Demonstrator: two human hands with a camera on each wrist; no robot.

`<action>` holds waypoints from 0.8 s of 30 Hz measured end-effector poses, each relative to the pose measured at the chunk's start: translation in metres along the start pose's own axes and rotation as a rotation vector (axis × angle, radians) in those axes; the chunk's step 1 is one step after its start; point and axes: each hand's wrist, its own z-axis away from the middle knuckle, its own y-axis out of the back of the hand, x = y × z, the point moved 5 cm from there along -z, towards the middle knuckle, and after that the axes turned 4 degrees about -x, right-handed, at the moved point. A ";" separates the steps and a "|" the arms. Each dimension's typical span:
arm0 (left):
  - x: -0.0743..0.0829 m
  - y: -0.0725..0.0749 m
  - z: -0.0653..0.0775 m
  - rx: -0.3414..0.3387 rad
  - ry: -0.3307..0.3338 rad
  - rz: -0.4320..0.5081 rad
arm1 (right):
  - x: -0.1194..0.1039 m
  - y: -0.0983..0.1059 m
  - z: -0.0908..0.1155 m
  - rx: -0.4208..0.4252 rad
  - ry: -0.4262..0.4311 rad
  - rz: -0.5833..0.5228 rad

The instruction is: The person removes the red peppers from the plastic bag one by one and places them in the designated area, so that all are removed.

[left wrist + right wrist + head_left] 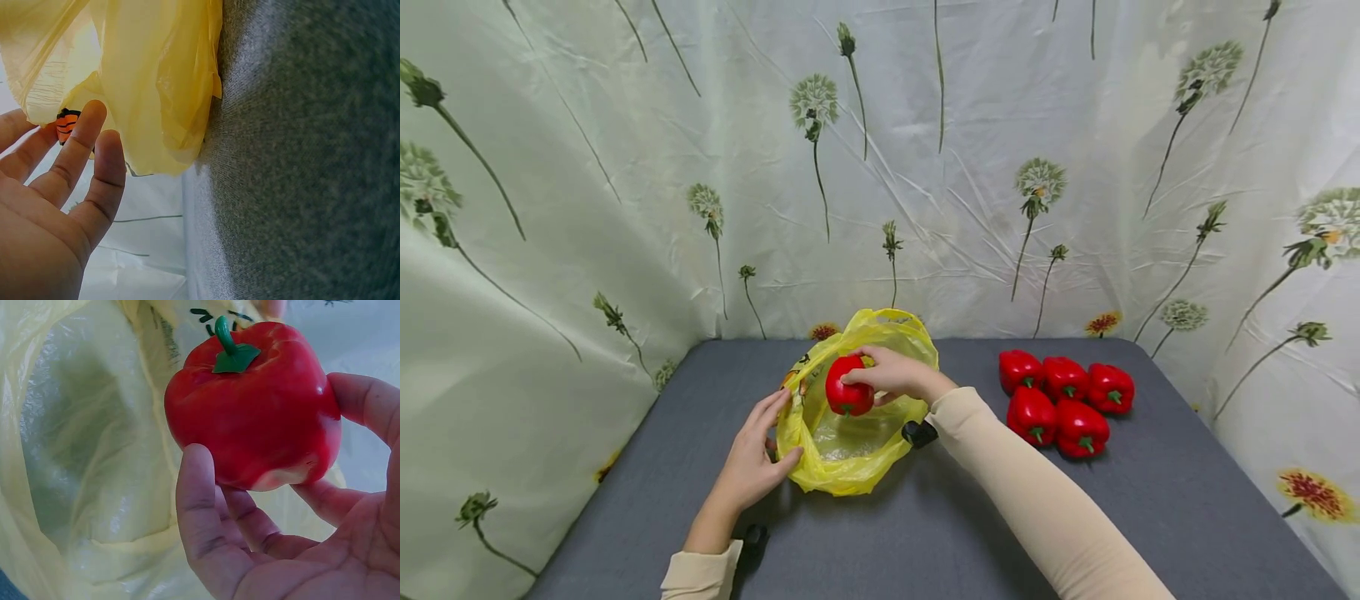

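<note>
My right hand (895, 372) grips a red bell pepper (848, 386) over the mouth of a yellow plastic bag (831, 479). In the right wrist view the bell pepper (256, 412) has a green stem, and fingers and thumb curl around its sides. The bag stands open on the table, with its see-through inside visible below the pepper. At the bag's left side, my left hand (752, 458) touches the rim with spread fingers. The left wrist view has these fingers (94, 125) fairly straight against the yellow plastic, near an orange and black print.
Several more red bell peppers (1080, 429) lie grouped on the right of the dark grey table (970, 533). A pale curtain (955, 208) printed with dandelions hangs behind and at both sides. Black straps (919, 433) sit at the wrists.
</note>
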 end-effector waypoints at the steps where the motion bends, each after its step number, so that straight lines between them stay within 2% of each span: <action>1: 0.000 0.000 0.000 0.000 0.000 0.000 | -0.001 0.001 0.002 -0.004 0.009 0.004; 11: 0.000 -0.001 0.001 0.009 -0.005 -0.014 | -0.006 0.014 0.017 -0.018 0.019 -0.015; 24: 0.000 -0.002 0.001 0.013 -0.018 -0.021 | -0.005 0.033 0.037 -0.006 0.081 -0.065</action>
